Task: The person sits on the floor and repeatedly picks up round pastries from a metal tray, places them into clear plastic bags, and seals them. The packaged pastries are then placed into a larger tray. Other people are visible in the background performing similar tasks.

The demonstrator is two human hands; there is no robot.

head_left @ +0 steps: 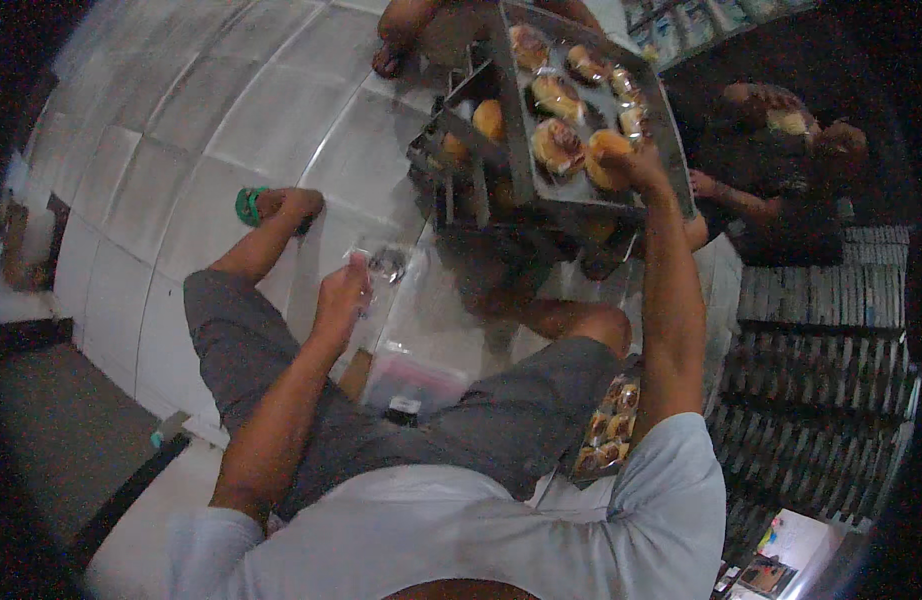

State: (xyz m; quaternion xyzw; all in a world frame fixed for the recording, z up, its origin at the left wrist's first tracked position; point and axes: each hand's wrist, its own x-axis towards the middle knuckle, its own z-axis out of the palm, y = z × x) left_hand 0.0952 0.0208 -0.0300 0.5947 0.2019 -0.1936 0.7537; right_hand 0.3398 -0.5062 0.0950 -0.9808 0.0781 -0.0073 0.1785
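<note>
Up at the far right, my right hand [641, 168] closes around a round golden bun [605, 160] at the near edge of a metal tray [665, 150]. Other buns [558, 97] with brown tops lie in that tray, several with a shiny, wrapped look. My left hand [341, 300] is held above the floor between my knees, fingers pinched on a clear plastic bag [373, 285]. A dark round patch [387, 264] shows at the bag; I cannot make out what it is.
Dark crates [461, 185] holding more buns stand under the tray. Between my legs lies a pinkish stack of clear plastic [416, 382]. Wrapped buns [609, 425] sit beside my right thigh. Two people [406, 25] [781, 170] are beyond the tray and at right. Dark stacked racks [811, 400] line the right.
</note>
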